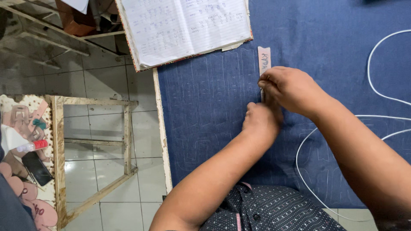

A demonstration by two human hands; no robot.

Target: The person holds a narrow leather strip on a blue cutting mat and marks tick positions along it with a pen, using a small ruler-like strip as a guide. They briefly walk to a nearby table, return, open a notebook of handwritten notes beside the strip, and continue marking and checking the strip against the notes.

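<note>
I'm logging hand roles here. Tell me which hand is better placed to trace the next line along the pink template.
Probably the right hand: it sits at the pink template on the blue fabric, fingers pinched at its edge. The left hand rests lower, pressing down.

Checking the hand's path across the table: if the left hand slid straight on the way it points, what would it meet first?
Probably the right hand, directly ahead of the left hand on the blue fabric; beyond lies the narrow pink card template. Depth is unclear.
</note>
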